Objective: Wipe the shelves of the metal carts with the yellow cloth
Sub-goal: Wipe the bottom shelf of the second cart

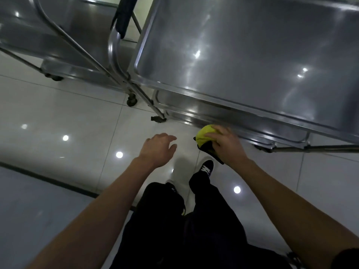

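Two stainless steel carts stand ahead. The nearer cart's top shelf (242, 51) fills the upper right, with lower shelves (194, 111) showing beneath its front edge. A second cart (58, 35) stands at the upper left. My right hand (225, 144) grips a bunched yellow cloth (206, 134) with a dark edge, held in the air just in front of the nearer cart's front rim. My left hand (157, 148) hovers over the floor to the left of the cloth, fingers loosely spread and holding nothing.
The glossy tiled floor (68, 113) reflects ceiling lights. Cart legs and castor wheels (132, 101) stand between the two carts. A dark fabric item (124, 14) hangs on the cart handle at the top. My legs and dark shoes (206, 167) are below.
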A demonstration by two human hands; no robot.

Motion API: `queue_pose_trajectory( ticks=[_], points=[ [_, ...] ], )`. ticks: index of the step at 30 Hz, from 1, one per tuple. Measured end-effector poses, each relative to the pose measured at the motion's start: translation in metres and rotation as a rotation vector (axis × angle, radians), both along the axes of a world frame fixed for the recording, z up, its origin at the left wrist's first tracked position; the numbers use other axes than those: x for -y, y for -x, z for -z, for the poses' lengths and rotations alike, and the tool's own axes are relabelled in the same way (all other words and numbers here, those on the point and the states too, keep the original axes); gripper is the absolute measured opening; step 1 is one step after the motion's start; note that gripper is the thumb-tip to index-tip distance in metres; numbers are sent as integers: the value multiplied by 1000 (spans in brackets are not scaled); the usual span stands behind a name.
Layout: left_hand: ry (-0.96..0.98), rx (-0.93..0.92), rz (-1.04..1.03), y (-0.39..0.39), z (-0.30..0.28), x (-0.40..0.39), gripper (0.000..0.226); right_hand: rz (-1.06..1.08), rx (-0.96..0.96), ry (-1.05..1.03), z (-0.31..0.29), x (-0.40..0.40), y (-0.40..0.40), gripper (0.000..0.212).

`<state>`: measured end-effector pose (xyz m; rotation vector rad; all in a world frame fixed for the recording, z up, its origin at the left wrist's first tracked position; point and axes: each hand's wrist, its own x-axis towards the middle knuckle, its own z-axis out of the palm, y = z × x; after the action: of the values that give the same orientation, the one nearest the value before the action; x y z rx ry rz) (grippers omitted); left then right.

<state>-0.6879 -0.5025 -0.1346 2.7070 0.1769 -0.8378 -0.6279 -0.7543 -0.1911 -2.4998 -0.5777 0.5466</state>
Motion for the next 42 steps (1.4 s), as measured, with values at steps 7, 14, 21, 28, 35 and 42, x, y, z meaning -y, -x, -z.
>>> queue_pose_trajectory(
  ticks=[7,14,21,28,35,42],
  points=[
    [72,-33,62,-9,27,-31,41,132,-101,77,14,-24,29,43],
    [163,-15,140,-15,45,-87,41,321,-66,126,6,-68,61,41],
    [173,16,118,-23,65,-134,43,376,-16,119,10,-112,59,41],
    [139,134,117,-56,129,-125,43,382,-15,51,81,-114,18,44],
    [119,242,140,-108,216,-120,45,430,90,-35,162,-112,-54,43],
    [-41,437,118,-145,308,-131,43,464,180,62,256,-136,-114,45]
  ],
)
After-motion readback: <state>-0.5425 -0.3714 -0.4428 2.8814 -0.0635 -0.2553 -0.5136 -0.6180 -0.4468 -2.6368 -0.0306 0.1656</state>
